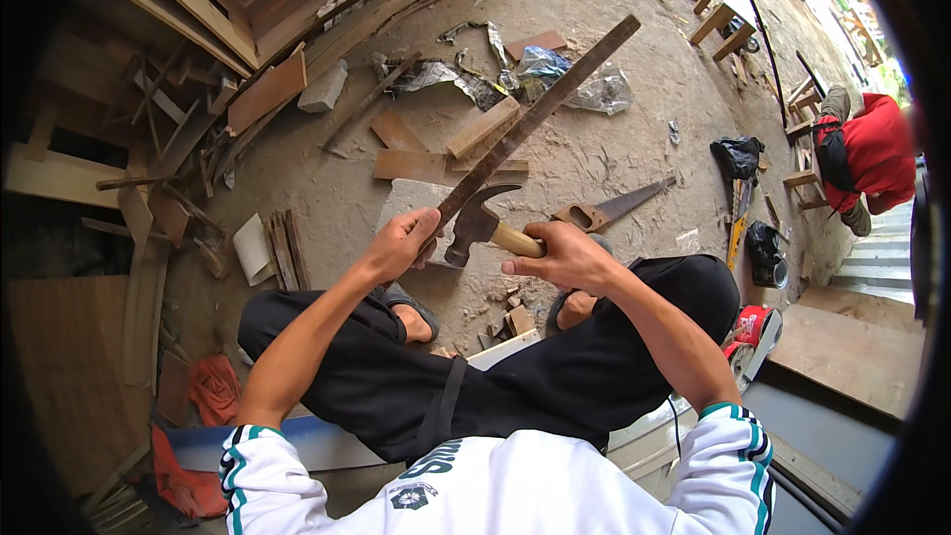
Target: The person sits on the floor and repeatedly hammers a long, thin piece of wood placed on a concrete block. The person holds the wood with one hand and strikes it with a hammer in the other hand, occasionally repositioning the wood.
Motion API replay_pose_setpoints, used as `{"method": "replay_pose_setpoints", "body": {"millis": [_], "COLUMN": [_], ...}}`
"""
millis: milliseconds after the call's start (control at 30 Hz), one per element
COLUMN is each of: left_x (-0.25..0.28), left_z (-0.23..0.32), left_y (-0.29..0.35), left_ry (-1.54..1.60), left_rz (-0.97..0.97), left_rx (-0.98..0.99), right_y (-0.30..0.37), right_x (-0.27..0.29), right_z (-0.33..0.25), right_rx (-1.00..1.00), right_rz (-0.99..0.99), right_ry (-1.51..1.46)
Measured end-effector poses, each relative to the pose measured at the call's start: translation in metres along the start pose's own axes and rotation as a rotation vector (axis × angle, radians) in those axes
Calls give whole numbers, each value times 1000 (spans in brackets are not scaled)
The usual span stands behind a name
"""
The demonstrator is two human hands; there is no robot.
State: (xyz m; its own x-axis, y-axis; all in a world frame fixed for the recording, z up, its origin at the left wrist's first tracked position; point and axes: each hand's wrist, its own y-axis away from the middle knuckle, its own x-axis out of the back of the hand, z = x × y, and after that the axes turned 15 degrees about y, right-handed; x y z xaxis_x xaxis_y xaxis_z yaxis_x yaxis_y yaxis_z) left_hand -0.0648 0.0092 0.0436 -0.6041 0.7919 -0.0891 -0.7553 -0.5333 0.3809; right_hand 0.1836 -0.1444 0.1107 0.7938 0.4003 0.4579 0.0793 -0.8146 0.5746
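Note:
My left hand (401, 246) is closed on the near end of a long, flat, dark brown strip (555, 99), which slants up to the far right. I cannot tell whether the strip is wood or rusty metal. In my right hand (567, 258) is a claw hammer (476, 222), gripped by its wooden handle. The hammer's head is close beside the strip and my left fingers; whether they touch is unclear. Below them on the ground is a pale concrete block (408, 198), partly covered by my hand and the hammer. A handsaw (619, 204) lies just beyond my right hand.
Wood offcuts (483, 127) and crumpled plastic (602, 89) litter the ground ahead. Boards and frames (267, 94) are piled at left. A small stool (731, 10) stands far right, near a person in red (877, 154). A red and grey power tool (755, 329) sits by my right knee.

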Motion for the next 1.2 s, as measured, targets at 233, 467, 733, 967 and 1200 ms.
{"method": "replay_pose_setpoints", "body": {"millis": [233,467,733,967,1200], "left_x": [-10,-33,-11,-31,-39], "left_z": [35,25,18,27,25], "left_y": [24,20,9,3,-16], "left_ry": [-19,-166,-292,130,331], "left_rz": [-104,75,1,60,48], "left_rx": [159,-38,-84,33,-57], "right_y": [-14,-27,-28,-35,-46], "right_x": [-8,9,19,32,40], "right_z": [36,27,22,10,6], "right_rx": [322,92,166,95,-63], "right_rz": [491,581,369,511,968], "right_ry": [595,821,602,958,1049]}}
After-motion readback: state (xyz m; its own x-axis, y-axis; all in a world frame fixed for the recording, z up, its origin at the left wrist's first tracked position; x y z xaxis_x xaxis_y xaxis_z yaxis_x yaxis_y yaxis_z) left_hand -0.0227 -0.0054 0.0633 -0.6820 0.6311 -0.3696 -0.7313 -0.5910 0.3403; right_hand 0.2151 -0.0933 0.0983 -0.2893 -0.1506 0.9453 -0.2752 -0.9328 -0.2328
